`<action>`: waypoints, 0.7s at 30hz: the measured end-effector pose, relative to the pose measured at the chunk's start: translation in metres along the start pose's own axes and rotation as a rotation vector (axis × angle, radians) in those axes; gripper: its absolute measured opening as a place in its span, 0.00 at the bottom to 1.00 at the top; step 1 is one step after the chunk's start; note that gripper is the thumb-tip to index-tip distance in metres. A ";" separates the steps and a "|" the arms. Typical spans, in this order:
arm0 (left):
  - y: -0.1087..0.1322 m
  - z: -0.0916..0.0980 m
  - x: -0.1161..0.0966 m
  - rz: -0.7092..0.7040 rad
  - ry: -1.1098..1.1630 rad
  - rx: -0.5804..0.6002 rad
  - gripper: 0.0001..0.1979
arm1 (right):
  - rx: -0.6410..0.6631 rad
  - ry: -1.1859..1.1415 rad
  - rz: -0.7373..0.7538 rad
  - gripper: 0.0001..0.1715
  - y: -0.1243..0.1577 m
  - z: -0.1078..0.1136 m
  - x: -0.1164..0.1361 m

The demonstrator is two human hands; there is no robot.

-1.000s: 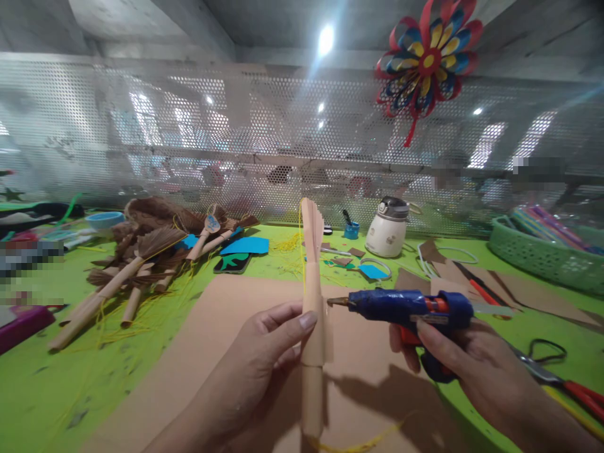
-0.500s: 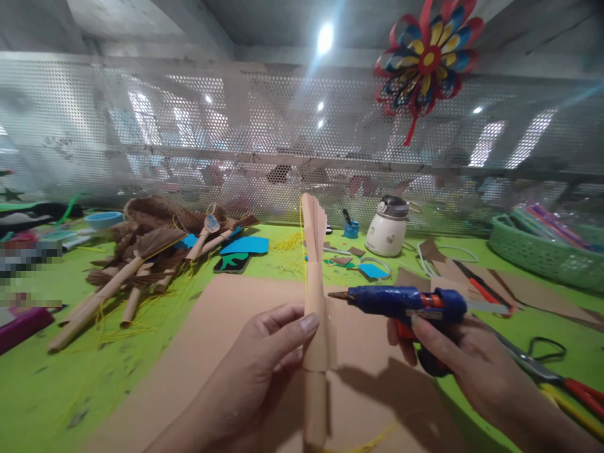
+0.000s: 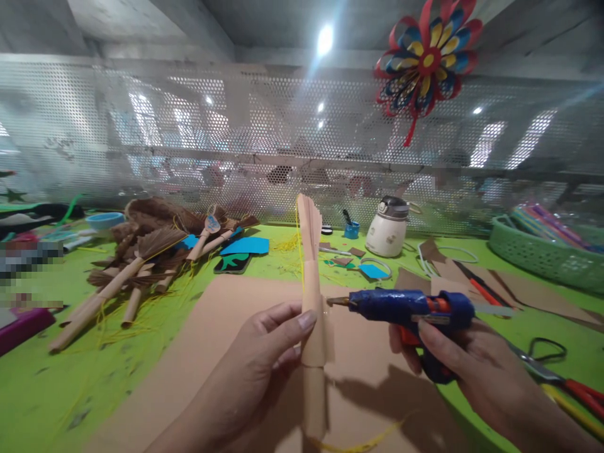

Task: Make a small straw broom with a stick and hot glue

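My left hand [image 3: 264, 365] grips a rolled brown paper broom [image 3: 312, 296] and holds it upright, fringe at the top, with a yellow string trailing from it. My right hand [image 3: 465, 365] is wrapped round a blue hot glue gun [image 3: 408, 308]. Its nozzle points left and almost touches the paper roll just above my left thumb. Both hands hover over a brown cardboard sheet [image 3: 212, 352] on the green table.
A heap of finished paper brooms [image 3: 141, 251] lies at the left. Behind stand a white jar [image 3: 387, 228] and a small blue cup [image 3: 351, 229]. A green basket [image 3: 542, 251] sits at the right, scissors [image 3: 557, 374] near my right wrist. A perforated metal screen closes the back.
The glue gun drew back a little to the right, then came in again; its nozzle is close to the roll once more. The broom stays upright in my left hand.
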State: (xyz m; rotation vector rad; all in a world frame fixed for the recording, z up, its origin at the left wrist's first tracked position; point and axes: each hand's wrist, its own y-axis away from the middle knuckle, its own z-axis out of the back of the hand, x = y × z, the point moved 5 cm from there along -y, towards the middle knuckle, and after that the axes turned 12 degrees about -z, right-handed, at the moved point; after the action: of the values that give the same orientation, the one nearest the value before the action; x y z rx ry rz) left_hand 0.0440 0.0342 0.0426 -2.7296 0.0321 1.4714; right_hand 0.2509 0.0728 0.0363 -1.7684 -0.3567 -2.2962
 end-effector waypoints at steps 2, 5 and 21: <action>0.001 0.000 -0.001 -0.008 -0.004 -0.009 0.13 | 0.002 -0.030 -0.012 0.23 -0.001 0.001 -0.003; 0.001 0.000 -0.002 -0.008 0.005 -0.016 0.14 | 0.011 -0.040 0.009 0.24 -0.002 0.002 -0.007; 0.002 -0.001 -0.003 0.014 0.004 -0.003 0.15 | -0.046 0.120 0.100 0.24 -0.003 0.013 -0.012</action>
State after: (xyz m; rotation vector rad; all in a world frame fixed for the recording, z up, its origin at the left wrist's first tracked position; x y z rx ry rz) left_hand 0.0429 0.0325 0.0460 -2.7402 0.0491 1.4705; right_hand 0.2650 0.0798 0.0279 -1.6201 -0.1915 -2.3428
